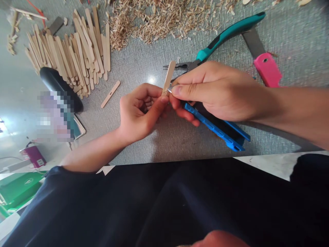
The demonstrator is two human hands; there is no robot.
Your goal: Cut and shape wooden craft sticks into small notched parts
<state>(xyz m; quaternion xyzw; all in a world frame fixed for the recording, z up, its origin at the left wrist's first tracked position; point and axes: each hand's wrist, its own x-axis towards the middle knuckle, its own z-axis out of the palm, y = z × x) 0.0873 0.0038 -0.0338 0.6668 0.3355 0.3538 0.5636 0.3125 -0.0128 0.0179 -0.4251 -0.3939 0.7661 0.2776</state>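
Observation:
My left hand (pixel 140 113) pinches the lower end of a wooden craft stick (pixel 169 75) between thumb and fingers, with the stick pointing up and away from me. My right hand (pixel 216 89) is closed on a small pointed metal blade (pixel 169 89); its tip meets the stick just above my left thumb. How far the blade runs back is hidden by the fingers. Partly under my right hand lies a blue and black tool body (pixel 216 128), its kind unclear. Teal-handled long-nose pliers (pixel 205 55) lie just beyond. One loose craft stick with a small slot (pixel 110 94) rests left of my left hand.
A pile of craft sticks (pixel 77 51) lies at the upper left beside a dark rounded case (pixel 60 87). Wood shavings (pixel 154 20) cover the far side of the table (pixel 136 151). A pink-handled blade (pixel 267 68) lies right. At far left is a purple box (pixel 34 156).

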